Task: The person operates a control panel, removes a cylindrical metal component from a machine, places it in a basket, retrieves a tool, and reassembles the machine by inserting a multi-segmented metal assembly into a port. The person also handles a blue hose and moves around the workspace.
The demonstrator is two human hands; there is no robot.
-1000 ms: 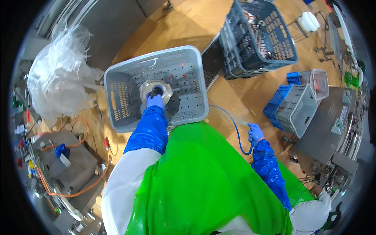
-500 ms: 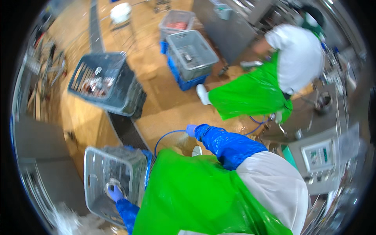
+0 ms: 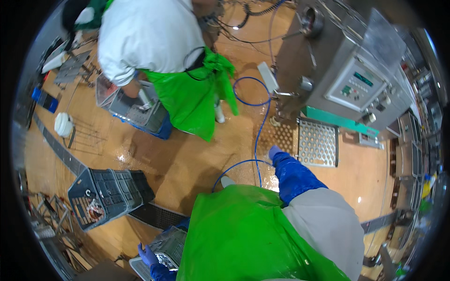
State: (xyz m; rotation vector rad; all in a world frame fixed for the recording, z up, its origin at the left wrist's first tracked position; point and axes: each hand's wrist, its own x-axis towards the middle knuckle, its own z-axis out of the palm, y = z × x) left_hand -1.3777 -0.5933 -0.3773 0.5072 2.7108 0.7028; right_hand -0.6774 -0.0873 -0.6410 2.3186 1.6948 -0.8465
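Note:
My right hand [image 3: 274, 151], in a purple glove below a blue sleeve, is closed on a thin blue hose [image 3: 257, 140]. The hose runs from that hand in loops across the floor; its end at the hand is hidden. At the lower left, my left hand [image 3: 147, 255], gloved alike, is raised with fingers apart over a grey crate [image 3: 174, 243]. Something shiny and metallic [image 3: 164, 260] shows in the crate beside this hand, partly covered by my sleeve. My green apron [image 3: 239, 229] hides the crate's right side.
Stacked grey crates [image 3: 117, 187] hold reddish scraps at left, by a floor drain [image 3: 157, 214]. A co-worker in a green apron [image 3: 187, 98] reaches into another grey crate [image 3: 140, 105]. A steel machine with a control panel [image 3: 356, 84] and a perforated mat [image 3: 318, 143] are right.
My view has swung right. My left hand, earlier on a round metal thing inside the crate, is now lifted with fingers spread. My right hand keeps the hose. The co-worker now bends over the crates.

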